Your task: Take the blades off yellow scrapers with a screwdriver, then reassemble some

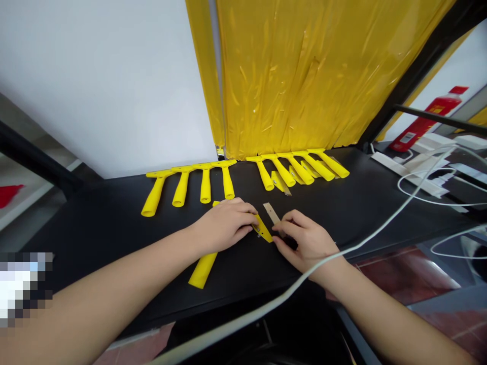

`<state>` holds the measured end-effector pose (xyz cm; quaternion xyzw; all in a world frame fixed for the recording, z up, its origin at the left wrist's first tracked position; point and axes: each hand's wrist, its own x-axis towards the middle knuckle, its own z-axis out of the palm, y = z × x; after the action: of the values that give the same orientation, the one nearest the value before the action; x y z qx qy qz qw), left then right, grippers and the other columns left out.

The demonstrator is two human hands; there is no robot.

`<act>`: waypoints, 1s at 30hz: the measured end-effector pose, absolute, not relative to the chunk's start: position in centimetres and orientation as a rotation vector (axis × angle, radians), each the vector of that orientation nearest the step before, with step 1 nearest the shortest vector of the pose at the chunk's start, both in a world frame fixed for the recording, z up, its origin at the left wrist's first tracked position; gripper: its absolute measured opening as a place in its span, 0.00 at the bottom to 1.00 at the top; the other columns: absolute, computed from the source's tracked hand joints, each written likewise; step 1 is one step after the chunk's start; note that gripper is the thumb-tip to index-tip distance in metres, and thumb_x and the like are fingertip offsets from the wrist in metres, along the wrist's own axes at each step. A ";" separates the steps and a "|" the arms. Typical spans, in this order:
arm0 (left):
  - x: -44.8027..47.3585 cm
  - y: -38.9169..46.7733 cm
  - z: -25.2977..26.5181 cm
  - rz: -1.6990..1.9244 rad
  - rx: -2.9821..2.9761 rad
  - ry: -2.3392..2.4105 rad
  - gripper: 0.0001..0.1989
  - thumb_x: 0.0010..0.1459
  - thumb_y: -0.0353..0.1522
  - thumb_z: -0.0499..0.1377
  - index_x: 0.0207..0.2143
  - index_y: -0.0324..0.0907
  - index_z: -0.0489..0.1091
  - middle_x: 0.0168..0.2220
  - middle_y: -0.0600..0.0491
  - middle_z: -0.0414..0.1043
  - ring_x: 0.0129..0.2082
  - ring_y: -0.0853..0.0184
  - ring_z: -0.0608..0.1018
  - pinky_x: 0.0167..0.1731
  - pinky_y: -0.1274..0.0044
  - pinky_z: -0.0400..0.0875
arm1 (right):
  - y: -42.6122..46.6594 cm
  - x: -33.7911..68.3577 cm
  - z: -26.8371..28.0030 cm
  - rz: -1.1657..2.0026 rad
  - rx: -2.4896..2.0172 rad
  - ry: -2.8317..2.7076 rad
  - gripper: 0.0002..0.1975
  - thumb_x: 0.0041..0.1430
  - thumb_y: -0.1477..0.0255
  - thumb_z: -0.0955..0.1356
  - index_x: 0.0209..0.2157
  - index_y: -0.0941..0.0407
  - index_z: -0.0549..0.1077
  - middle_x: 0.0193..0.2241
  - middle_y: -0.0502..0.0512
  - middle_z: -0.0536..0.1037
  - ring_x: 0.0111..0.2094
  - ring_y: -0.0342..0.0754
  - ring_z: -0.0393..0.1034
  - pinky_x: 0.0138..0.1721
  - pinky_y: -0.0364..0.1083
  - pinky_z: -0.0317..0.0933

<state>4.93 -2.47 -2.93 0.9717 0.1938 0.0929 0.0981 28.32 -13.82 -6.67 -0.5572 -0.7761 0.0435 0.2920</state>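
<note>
My left hand (228, 223) is closed, its fingertips at the near end of a flat yellow plate (265, 232) with small holes. A small ring-like part (259, 235) lies beside that plate. Between the thumb and fingers of my right hand (306, 241) is a flat metal blade (271, 213), tilted over the black tabletop; one fingertip is close to the plate's tip. Partly hidden beneath my left hand and wrist lies a yellow scraper handle (203, 271). Several more yellow T-shaped scraper handles (183, 188) form a row behind my left hand.
Further right is another row of yellow handles (281, 170), with yellow plates and blades (286, 188) among them. A pale cable (361, 243) crosses in front of my right forearm. A red bottle (426, 121) and power strips (407, 175) occupy the right. Yellow sheeting (304, 76) hangs behind.
</note>
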 end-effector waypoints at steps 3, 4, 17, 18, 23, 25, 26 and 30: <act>5.1 -2.2 -2.8 0.259 2.867 0.544 0.09 0.69 0.29 0.60 0.47 0.48 0.79 0.48 0.54 0.81 0.48 0.62 0.76 0.52 0.68 0.71 | -13.6 27.9 -6.1 0.118 -1.386 -2.196 0.08 0.64 0.72 0.71 0.45 0.54 0.78 0.43 0.57 0.80 0.41 0.52 0.73 0.44 0.50 0.69; 5.2 -2.2 -2.8 0.261 2.867 0.536 0.08 0.69 0.29 0.60 0.45 0.48 0.78 0.46 0.54 0.81 0.47 0.62 0.76 0.52 0.69 0.71 | -13.5 27.7 -6.0 0.120 -1.384 -2.225 0.07 0.64 0.72 0.71 0.44 0.54 0.78 0.42 0.57 0.81 0.41 0.53 0.72 0.44 0.50 0.69; 4.8 -1.6 -3.0 0.295 2.879 0.462 0.09 0.70 0.27 0.56 0.45 0.45 0.76 0.45 0.51 0.79 0.45 0.63 0.78 0.48 0.72 0.71 | -12.4 26.1 -7.0 -0.030 -1.447 -2.208 0.08 0.57 0.79 0.69 0.38 0.56 0.78 0.31 0.55 0.82 0.32 0.52 0.75 0.36 0.47 0.66; 4.7 -1.7 -3.1 0.299 2.868 0.469 0.09 0.70 0.26 0.56 0.46 0.44 0.75 0.46 0.51 0.78 0.46 0.63 0.78 0.49 0.72 0.71 | -12.4 25.9 -7.1 -0.034 -1.469 -2.194 0.08 0.56 0.79 0.70 0.37 0.56 0.77 0.30 0.55 0.82 0.31 0.52 0.76 0.35 0.47 0.66; 4.6 -1.9 -3.3 0.327 2.801 0.614 0.16 0.66 0.23 0.57 0.54 0.45 0.69 0.52 0.50 0.75 0.51 0.62 0.79 0.51 0.72 0.72 | -12.3 25.6 -7.2 0.048 -1.500 -2.092 0.09 0.54 0.80 0.70 0.37 0.55 0.76 0.30 0.54 0.82 0.28 0.49 0.77 0.33 0.45 0.66; 4.5 -1.9 -3.3 0.343 2.777 0.705 0.13 0.66 0.24 0.57 0.51 0.45 0.68 0.50 0.50 0.75 0.47 0.62 0.79 0.46 0.73 0.73 | -12.3 25.6 -7.4 0.089 -1.497 -2.053 0.09 0.53 0.81 0.70 0.36 0.55 0.76 0.31 0.53 0.82 0.28 0.48 0.77 0.33 0.44 0.66; 4.5 -1.9 -3.4 0.350 2.767 0.746 0.11 0.66 0.25 0.58 0.49 0.44 0.68 0.48 0.51 0.75 0.45 0.62 0.79 0.43 0.73 0.72 | -12.3 25.5 -7.4 0.101 -1.497 -2.037 0.09 0.52 0.81 0.70 0.36 0.55 0.76 0.30 0.53 0.82 0.27 0.48 0.77 0.32 0.44 0.66; 4.4 -1.7 -3.6 0.358 2.749 0.806 0.04 0.66 0.27 0.60 0.42 0.44 0.67 0.42 0.52 0.74 0.42 0.62 0.78 0.41 0.73 0.71 | -12.2 25.5 -7.8 0.115 -1.498 -1.990 0.09 0.51 0.81 0.70 0.34 0.55 0.76 0.29 0.51 0.81 0.27 0.47 0.77 0.32 0.43 0.65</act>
<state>4.45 -1.73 -3.65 0.9444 0.2771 0.1230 0.1270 25.50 -12.17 -7.75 -0.5694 -0.7565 0.0437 0.3186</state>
